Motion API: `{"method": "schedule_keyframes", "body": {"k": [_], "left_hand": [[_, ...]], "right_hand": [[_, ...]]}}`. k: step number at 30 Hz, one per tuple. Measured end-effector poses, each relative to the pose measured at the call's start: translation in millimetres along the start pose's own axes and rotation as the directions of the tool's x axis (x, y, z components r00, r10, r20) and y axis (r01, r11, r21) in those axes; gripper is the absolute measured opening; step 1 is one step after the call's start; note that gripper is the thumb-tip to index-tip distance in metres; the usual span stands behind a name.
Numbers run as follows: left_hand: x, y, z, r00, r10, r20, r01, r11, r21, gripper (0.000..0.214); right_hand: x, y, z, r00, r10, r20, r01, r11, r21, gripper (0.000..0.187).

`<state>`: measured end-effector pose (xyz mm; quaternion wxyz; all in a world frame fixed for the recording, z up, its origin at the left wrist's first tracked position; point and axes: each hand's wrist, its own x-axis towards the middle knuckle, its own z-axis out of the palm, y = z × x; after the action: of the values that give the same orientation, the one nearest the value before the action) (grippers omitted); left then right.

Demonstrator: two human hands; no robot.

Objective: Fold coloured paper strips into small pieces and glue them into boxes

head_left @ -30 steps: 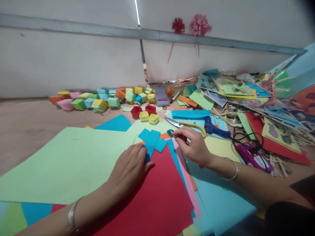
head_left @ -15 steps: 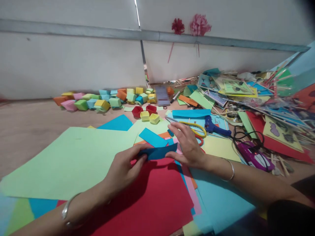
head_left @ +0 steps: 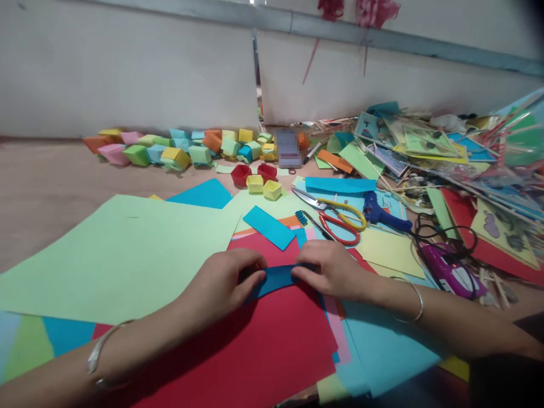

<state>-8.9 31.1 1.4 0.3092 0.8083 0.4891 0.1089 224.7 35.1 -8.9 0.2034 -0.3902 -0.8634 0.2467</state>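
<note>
Blue paper strip point(head_left: 278, 279) mid-view, stretched between both hands over red paper sheet point(head_left: 255, 345); can't tell if it touches the sheet. Left hand point(head_left: 227, 277): grip pinching strip's 9 o'clock end, thumb on near side. Right hand point(head_left: 335, 269): same pinch, 3 o'clock end. Clocking from held strip: second blue strip point(head_left: 270, 226) flat at 12; red and yellow paper boxes point(head_left: 255, 184) farther off, 11 to 12; scissors point(head_left: 340, 221), yellow and red handles, 1 to 2; blue glue gun point(head_left: 386, 215) at 2; light-green sheet point(head_left: 127, 255) at 9.
</note>
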Motion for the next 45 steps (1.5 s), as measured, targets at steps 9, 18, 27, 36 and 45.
{"method": "schedule_keyframes", "body": {"k": [9, 18, 27, 36, 45], "left_hand": [[1, -10, 10.6, 0.992, 0.124, 0.011, -0.124, 0.976, 0.178, 0.023], [-8, -15, 18.9, 0.967, 0.249, -0.047, -0.217, 0.909, 0.357, 0.023], [-14, -7, 16.3, 0.926, 0.374, 0.047, -0.347, 0.799, 0.491, 0.027], [-14, -3, 14.5, 0.898, 0.436, 0.065, -0.401, 0.747, 0.53, 0.029], [-14, -5, 16.0, 0.89, 0.447, 0.085, -0.415, 0.721, 0.555, 0.023]], "right_hand": [[3, 13, 12, 0.97, -0.235, -0.066, 0.212, 0.945, -0.248, 0.02], [2, 9, 12, 0.951, -0.31, -0.017, 0.28, 0.88, -0.383, 0.032], [-2, 1, 7, 0.912, -0.407, 0.05, 0.374, 0.775, -0.51, 0.03], [-3, 0, 8, 0.91, -0.411, 0.052, 0.372, 0.757, -0.536, 0.027], [-3, -3, 9, 0.9, -0.429, 0.074, 0.396, 0.738, -0.546, 0.031]]}}
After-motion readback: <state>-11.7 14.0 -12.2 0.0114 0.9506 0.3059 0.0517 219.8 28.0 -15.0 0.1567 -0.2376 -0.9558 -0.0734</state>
